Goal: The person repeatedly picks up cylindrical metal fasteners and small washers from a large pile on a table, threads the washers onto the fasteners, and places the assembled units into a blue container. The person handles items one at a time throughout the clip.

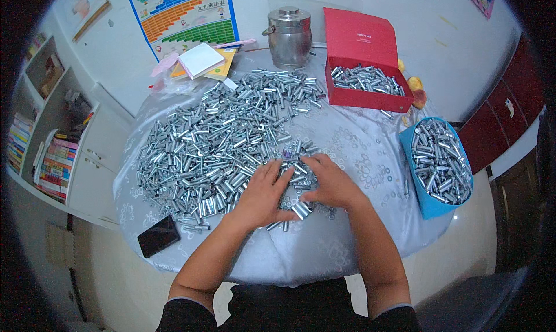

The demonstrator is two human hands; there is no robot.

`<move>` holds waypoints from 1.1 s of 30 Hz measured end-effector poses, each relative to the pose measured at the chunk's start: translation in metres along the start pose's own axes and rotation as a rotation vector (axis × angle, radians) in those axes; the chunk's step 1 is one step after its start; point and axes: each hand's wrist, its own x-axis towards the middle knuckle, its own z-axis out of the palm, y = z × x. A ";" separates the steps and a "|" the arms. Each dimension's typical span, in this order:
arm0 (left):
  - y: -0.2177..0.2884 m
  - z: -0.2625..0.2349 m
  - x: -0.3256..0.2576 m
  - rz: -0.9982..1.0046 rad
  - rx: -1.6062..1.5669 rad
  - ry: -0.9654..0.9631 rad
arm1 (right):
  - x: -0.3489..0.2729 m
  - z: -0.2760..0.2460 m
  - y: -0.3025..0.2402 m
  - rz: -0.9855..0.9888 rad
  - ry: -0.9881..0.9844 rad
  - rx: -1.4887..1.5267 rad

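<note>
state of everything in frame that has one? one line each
left hand: palm down on the metal tubes, grip not visible
right hand: palm down on the tubes
red box: lid open, holds tubes
blue bin: open, nearly full
steel pot: lid on
phone: screen dark
metal tubes: loose pile

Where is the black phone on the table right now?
In the head view the black phone lies at the table's near-left edge, just below the big pile of metal tubes and left of the person's left forearm.

Both hands, left hand [262, 194] and right hand [331, 184], lie palm-down (fingers spread).
</note>
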 end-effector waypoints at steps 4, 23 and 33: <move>-0.011 0.006 0.011 -0.096 -0.012 0.145 | 0.018 0.024 -0.007 0.023 0.142 0.073; -0.020 -0.015 0.001 -0.164 0.103 0.085 | 0.053 0.020 -0.006 -0.055 0.143 0.016; -0.043 -0.015 0.000 -0.196 0.147 0.142 | 0.043 -0.001 0.002 0.246 0.347 0.576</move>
